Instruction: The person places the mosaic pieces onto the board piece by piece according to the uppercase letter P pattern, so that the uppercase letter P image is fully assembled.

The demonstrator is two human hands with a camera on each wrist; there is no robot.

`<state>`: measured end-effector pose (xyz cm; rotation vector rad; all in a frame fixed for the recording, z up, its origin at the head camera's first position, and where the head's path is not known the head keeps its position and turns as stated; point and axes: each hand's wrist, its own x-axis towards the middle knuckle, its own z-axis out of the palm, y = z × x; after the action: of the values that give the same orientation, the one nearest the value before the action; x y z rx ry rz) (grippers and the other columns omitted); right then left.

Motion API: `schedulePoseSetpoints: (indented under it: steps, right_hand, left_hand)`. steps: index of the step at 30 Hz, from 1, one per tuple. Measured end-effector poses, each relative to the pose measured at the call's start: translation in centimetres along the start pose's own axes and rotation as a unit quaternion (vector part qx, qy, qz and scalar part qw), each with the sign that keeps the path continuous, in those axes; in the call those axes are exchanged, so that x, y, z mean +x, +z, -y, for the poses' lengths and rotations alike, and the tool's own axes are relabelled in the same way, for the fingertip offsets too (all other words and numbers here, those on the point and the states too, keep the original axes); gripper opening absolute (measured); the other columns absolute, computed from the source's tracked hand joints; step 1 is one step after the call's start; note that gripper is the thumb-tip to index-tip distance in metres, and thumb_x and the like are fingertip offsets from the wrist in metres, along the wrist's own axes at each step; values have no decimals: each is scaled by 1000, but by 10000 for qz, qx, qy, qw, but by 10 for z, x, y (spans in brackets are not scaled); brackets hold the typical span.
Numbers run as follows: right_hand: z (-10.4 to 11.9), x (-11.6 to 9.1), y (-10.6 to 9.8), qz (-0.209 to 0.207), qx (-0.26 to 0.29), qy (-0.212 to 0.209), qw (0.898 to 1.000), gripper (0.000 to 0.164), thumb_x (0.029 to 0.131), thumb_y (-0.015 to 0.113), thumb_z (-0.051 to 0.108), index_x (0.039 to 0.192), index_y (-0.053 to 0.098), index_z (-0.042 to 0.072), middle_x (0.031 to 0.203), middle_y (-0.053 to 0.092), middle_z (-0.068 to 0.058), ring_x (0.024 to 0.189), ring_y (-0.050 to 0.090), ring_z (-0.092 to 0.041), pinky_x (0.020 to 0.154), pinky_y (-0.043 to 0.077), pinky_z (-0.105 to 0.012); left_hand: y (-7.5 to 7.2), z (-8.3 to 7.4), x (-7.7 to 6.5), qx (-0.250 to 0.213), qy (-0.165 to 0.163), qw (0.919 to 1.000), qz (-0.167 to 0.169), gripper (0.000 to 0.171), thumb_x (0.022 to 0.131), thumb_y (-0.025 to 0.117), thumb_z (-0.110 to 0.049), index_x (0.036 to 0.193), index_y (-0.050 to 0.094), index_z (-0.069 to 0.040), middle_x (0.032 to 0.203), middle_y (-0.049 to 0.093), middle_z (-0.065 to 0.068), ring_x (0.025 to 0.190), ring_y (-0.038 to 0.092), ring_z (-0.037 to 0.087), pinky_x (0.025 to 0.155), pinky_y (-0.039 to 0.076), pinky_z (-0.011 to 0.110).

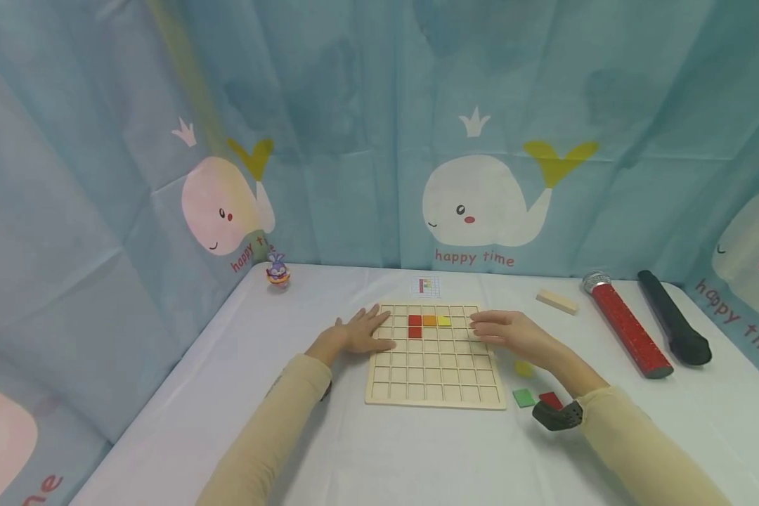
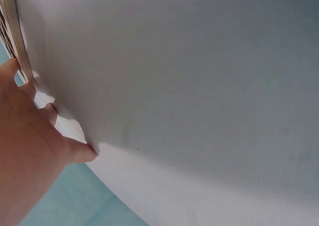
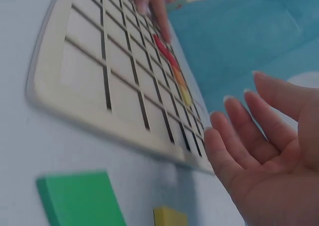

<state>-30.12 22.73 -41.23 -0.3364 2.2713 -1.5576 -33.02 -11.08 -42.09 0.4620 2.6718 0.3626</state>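
Observation:
A pale wooden grid board (image 1: pixel 430 379) lies flat on the table. In its upper rows sit two red tiles (image 1: pixel 414 326), one above the other, then an orange tile (image 1: pixel 429 320) and a yellow tile (image 1: pixel 444 321) to the right. My left hand (image 1: pixel 360 334) rests at the board's left edge, fingers and thumb spread. At the upper right edge is my right hand (image 1: pixel 509 329), its fingers loosely bent and holding nothing. Beside the board's lower right lie a loose yellow tile (image 1: pixel 523 368), a green tile (image 3: pixel 82 198) and a red tile (image 1: pixel 551 400), partly hidden by the wrist camera.
Behind the board lies a small printed pattern card (image 1: pixel 426 287). Farther right are a wooden block (image 1: pixel 556 301), a red microphone (image 1: pixel 629 327) and a black microphone (image 1: pixel 673 320). A small purple toy figure (image 1: pixel 278 270) stands at the back left, before the blue curtain (image 1: pixel 354 211).

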Motion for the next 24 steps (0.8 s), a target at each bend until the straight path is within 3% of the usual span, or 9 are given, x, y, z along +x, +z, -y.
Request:
schedulePoseSetpoints:
  steps: [6, 19, 24]
  right_hand:
    - [-9, -19, -20, -219, -570, -22, 9981, 55, 92, 65, 28, 139, 48, 6, 136, 52, -13, 131, 38, -34, 105, 30, -54]
    - [-24, -59, -55, -652, -1380, -230, 9880, 50, 93, 64, 23, 135, 50, 1, 129, 56, -20, 119, 52, -37, 94, 43, -54]
    - [-31, -72, -63, -816, -1612, -339, 9830, 47, 92, 65, 20, 132, 52, -1, 125, 58, -21, 114, 55, -38, 87, 50, -45]
  left_hand:
    - [-1, 0, 0, -9, 18, 10000, -8, 81, 91, 47, -62, 155, 15, -25, 160, 3, 3, 144, 1, 28, 106, 1, 66]
    - [-2, -1, -1, -4, 18, 10000, 35, 81, 91, 47, -63, 155, 15, -24, 160, 3, 3, 144, 2, 28, 106, 2, 65]
    - [-2, 0, 0, 40, 54, 10000, 29, 81, 91, 46, -63, 155, 14, -24, 160, 2, 4, 144, 1, 29, 106, 3, 66]
